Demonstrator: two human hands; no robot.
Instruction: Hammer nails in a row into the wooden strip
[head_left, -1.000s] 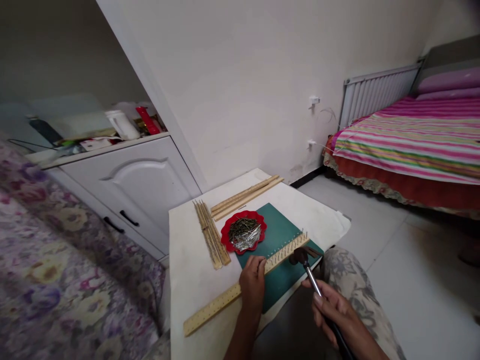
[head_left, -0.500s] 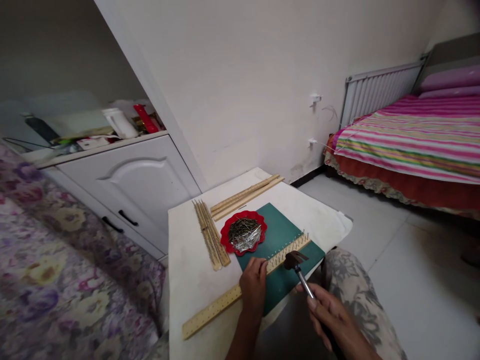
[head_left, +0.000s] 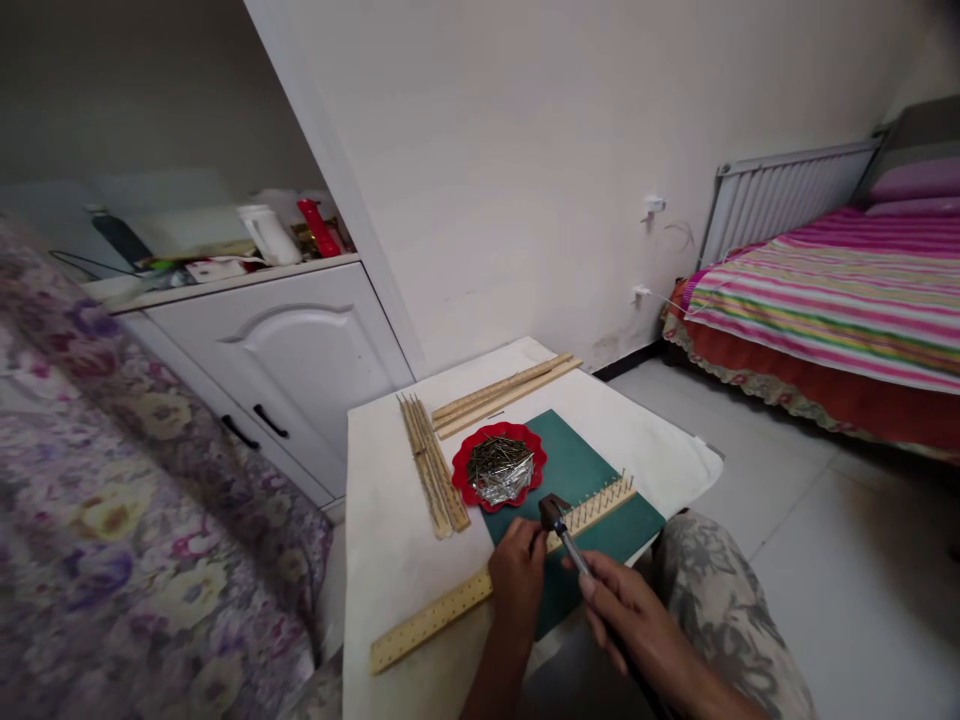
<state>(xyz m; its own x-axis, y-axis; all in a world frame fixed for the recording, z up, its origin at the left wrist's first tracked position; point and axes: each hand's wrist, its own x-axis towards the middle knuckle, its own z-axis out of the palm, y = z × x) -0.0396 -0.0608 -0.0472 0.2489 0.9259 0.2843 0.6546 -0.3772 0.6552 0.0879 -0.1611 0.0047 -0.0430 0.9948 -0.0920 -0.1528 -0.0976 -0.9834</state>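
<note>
A hammer (head_left: 568, 545) is gripped in my right hand (head_left: 626, 610), its head just over the wooden strip by my left fingertips. My left hand (head_left: 517, 570) rests across the strip with thumb and finger pinched together; what they pinch, most likely a nail, is hidden by the fingers and hammer head. The pale wooden strip (head_left: 431, 618) lies diagonally, with small holes along its left part and several upright nails (head_left: 611, 495) along its right part. Under its right part is a green mat (head_left: 566, 450). A red scalloped dish (head_left: 460, 470) full of loose nails (head_left: 501, 465) stands behind my left hand.
Nail-studded wooden strips (head_left: 433, 470) lie left of the dish, and more strips (head_left: 502, 395) lie at the back of the white-covered table (head_left: 382, 560). A cabinet (head_left: 292, 350) and floral curtain (head_left: 150, 500) stand left; a bed (head_left: 840, 290) is at right.
The hammer head has moved left and down from above the nail rows to beside my left fingertips. The view has shifted slightly. My left hand keeps its pinch on the strip.
</note>
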